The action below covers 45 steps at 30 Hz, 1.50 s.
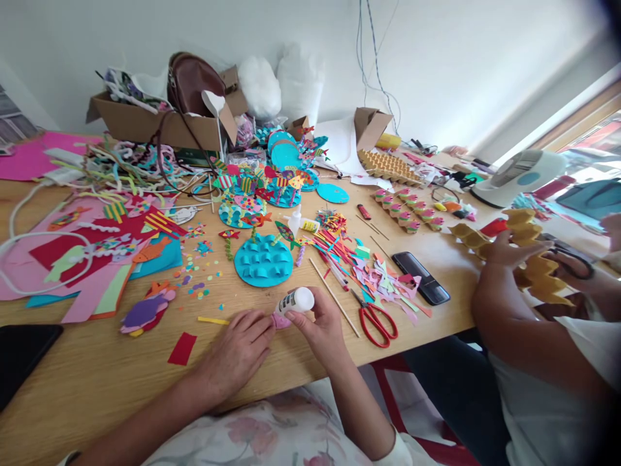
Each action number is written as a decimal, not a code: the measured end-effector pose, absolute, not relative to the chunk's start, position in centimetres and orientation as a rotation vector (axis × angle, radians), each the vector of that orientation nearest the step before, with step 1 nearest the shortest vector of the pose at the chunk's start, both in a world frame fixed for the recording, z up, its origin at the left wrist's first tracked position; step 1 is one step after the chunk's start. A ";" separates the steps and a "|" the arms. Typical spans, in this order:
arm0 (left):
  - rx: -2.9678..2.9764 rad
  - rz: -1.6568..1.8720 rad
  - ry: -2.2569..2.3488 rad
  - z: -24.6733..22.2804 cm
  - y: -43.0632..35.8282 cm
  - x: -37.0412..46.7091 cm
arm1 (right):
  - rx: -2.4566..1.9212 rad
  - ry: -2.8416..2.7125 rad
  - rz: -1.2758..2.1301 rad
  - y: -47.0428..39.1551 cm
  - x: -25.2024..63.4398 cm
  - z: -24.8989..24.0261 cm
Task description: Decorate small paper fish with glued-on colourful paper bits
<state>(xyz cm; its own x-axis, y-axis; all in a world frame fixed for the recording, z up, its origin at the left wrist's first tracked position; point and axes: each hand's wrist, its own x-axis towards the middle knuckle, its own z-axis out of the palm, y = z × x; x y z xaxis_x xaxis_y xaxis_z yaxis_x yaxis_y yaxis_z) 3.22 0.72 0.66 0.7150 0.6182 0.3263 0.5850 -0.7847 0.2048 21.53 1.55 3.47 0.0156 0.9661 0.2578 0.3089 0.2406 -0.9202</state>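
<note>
In the head view my right hand is closed round a white glue bottle, tilted with its tip down at a small pink piece. My left hand lies flat on the table, fingers stretched out, the fingertips at the left edge of that pink piece. The bottle and fingers hide part of the piece. Left of my left hand lie a red paper piece and a yellow strip. Just beyond my hands sits a blue disc with paper loops.
Red-handled scissors, a wooden stick and a black phone lie to the right. Farther right, a co-worker's hands hold a yellow egg carton and scissors. Colourful paper sheets and a cardboard box are at left.
</note>
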 end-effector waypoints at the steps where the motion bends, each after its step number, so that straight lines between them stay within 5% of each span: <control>1: 2.829 0.589 0.994 0.7 0.7 3.2 | -1.257 -1.494 0.818 1.6 21.5 3.3; 45: 2.849 0.569 0.993 0.7 0.8 3.2 | -1.306 -1.502 0.777 1.0 24.3 3.7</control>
